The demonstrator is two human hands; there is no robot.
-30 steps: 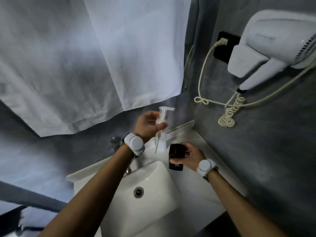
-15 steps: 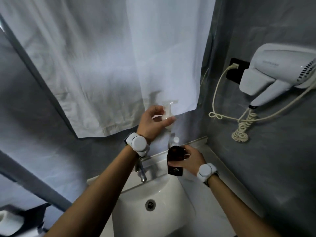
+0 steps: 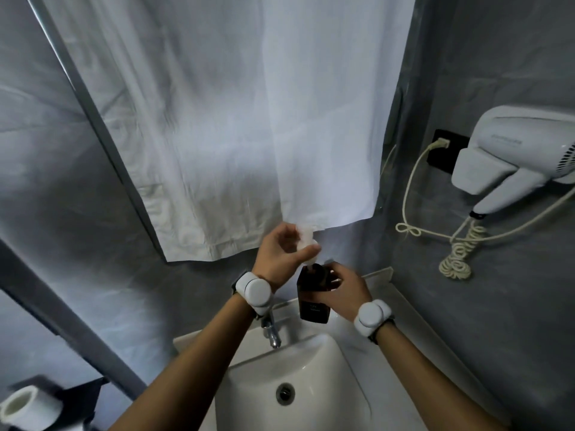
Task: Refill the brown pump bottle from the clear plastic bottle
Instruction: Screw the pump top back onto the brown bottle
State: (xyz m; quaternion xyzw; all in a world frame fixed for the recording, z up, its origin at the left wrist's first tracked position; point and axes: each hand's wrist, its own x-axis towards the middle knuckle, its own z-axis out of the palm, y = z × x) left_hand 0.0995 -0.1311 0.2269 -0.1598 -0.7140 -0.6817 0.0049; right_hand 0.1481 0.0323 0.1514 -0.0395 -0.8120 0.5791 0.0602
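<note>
The brown pump bottle [image 3: 311,297] is upright over the back rim of the white sink [image 3: 345,381]. My right hand [image 3: 342,290] grips it from the right side. My left hand [image 3: 284,253] holds the white pump head [image 3: 306,241] right at the bottle's neck, with its tube out of sight inside or behind the bottle. I cannot make out the clear plastic bottle; the hands cover the ledge behind.
A chrome faucet [image 3: 270,332] juts out below my left wrist. A white curtain [image 3: 249,119] hangs just behind the hands. At the right a wall hair dryer [image 3: 513,160] trails a coiled cord [image 3: 459,259]. A toilet paper roll [image 3: 21,405] sits at the lower left.
My left hand has brought the pump head down from above the bottle to its neck, and the dip tube no longer shows. The view has tilted upward.
</note>
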